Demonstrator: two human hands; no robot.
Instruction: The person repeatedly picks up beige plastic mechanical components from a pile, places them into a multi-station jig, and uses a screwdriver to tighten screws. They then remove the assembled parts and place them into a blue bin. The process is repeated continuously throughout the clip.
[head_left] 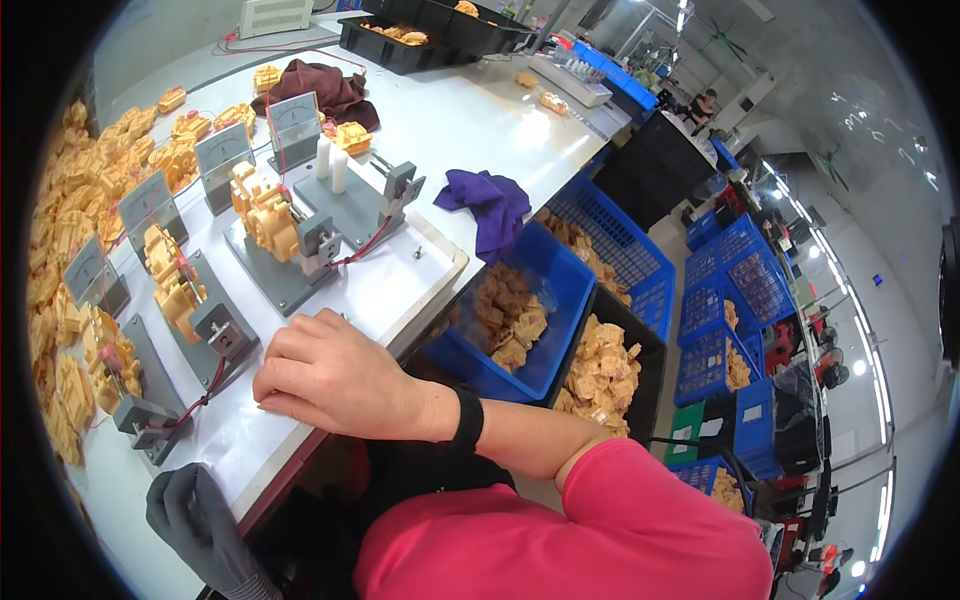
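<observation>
My right hand point(325, 375), bare with a black wristband point(467, 420), rests at the table's front edge. Its fingers are curled together, and anything inside them is hidden. At the lower left is my left hand point(200, 525) in a grey glove, fingers bent and pressed together, their tips out of sight. Three yellow plastic parts with coils stand on grey test fixtures: one at the left point(108, 352), one in the middle point(172, 282), one farther right point(265, 212). Both hands are apart from these. Another fixture point(345, 205) carries two white posts. Dial meters point(148, 212) stand behind.
A heap of yellow parts point(105, 170) covers the table's left side. A brown cloth point(320, 92) and purple cloth point(485, 210) lie farther off. Beside the table are a blue bin point(560, 350) and black crate point(650, 365) with parts. Black trays point(400, 60) stand at the back.
</observation>
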